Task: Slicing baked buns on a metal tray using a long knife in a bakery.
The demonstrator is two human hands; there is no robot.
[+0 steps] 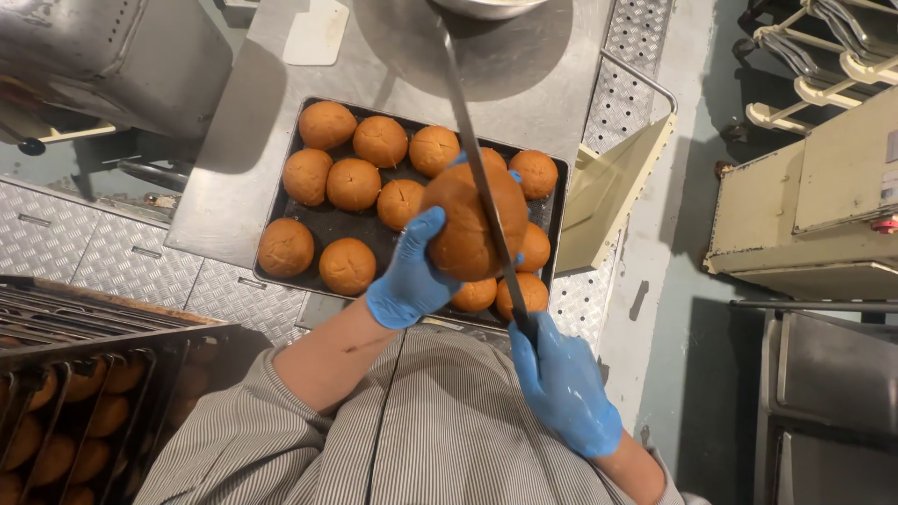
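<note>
Striped shirt [430, 421] fills the bottom of the view, closest to the lens. Your left hand [412, 276], in a blue glove, is clamped around a round brown bun [468, 224], thumb on the near left side, fingertips [514, 176] showing past the far edge. You hold the bun raised above the right part of the baking tray [277, 220]. Your right hand [561, 383], also blue-gloved, is closed tight on the handle of a long knife [477, 168]. Its blade runs up and away from you, across the right side of the bun and over the steel table [524, 75]; whether the edge has entered the bun, I cannot tell.

On the dark tray lie more buns [354, 184], in rough rows, some touching; a few sit partly hidden under the held bun and your hand. The tray rests on the steel table, near its front edge. A metal bowl [486, 7] shows at the top edge. At lower left, a rack [84, 411] holds further buns. Off to the right stands a cream-coloured machine [814, 206], well apart from the tray.
</note>
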